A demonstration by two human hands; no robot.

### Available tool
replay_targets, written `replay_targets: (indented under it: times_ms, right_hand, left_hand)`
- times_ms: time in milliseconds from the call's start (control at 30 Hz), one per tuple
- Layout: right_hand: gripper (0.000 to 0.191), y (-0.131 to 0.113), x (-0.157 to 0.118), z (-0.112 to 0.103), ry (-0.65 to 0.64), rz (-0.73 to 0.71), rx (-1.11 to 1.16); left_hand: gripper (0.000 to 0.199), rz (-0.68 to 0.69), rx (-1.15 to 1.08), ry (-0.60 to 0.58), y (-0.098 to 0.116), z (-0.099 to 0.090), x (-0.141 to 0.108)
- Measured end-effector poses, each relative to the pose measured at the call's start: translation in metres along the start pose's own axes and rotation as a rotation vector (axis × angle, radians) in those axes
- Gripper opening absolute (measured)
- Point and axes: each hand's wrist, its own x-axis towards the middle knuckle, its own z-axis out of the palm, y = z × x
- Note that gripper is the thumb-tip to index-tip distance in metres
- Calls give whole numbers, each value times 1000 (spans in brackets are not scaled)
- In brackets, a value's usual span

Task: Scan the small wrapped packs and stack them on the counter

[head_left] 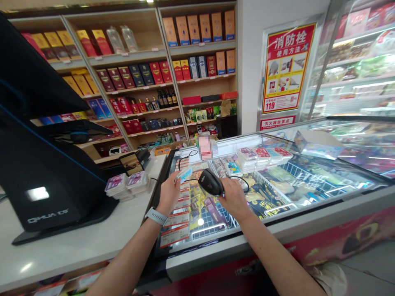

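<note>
My right hand (234, 195) is wrapped round the handle of a black barcode scanner (210, 181), held above the glass top of a chest freezer (212, 246). The scanner's head points left, towards my left hand (169, 193). Between the fingers of that hand is a small, flat pack with a blue and white face (185, 175). A grey watch (156, 216) is on my left wrist. Under the glass, wire baskets hold packaged frozen goods. Stacks of similar flat packs (262, 158) lie on the glass beyond the scanner.
Left of the freezer, a white counter (77, 242) carries a black point-of-sale terminal (52, 176) and two stacks of purple-labelled packs (128, 185). An open cardboard box (317, 144) rests on the freezer's far right. Shelves of boxed bottles (132, 76) line the back wall.
</note>
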Motion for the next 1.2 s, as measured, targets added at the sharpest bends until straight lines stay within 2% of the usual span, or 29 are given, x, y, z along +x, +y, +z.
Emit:
replay_targets:
  times_ms: [167, 333, 433, 600, 767, 900, 1033, 1200]
  right_hand:
    - [30, 0, 0, 0, 2, 3, 6]
    - [32, -2, 1, -1, 5, -3, -9]
    - [31, -2, 1, -1, 5, -1, -14]
    - [30, -2, 1, 0, -1, 4, 0]
    - [29, -3, 1, -1, 13, -5, 0]
    - [25, -4, 1, -2, 30, -13, -3]
    - [28, -4, 1, -1, 27, -14, 3]
    - [28, -4, 0, 0, 18, -15, -9]
  left_hand:
    - [35, -104, -264, -77, -1, 11, 7]
    - [39, -393, -665, -182, 9, 24, 5]
    - [45, -487, -821, -210, 11, 30, -1]
    - [47, -520, -987, -146, 5, 35, -9]
    - [42, -529, -1083, -127, 1, 33, -9]
    - [50, -496, -1093, -85, 0, 28, -7]
    - [52, -521, -1127, -75, 0, 25, -6]
    - [50, -465, -1067, -62, -5, 30, -5]
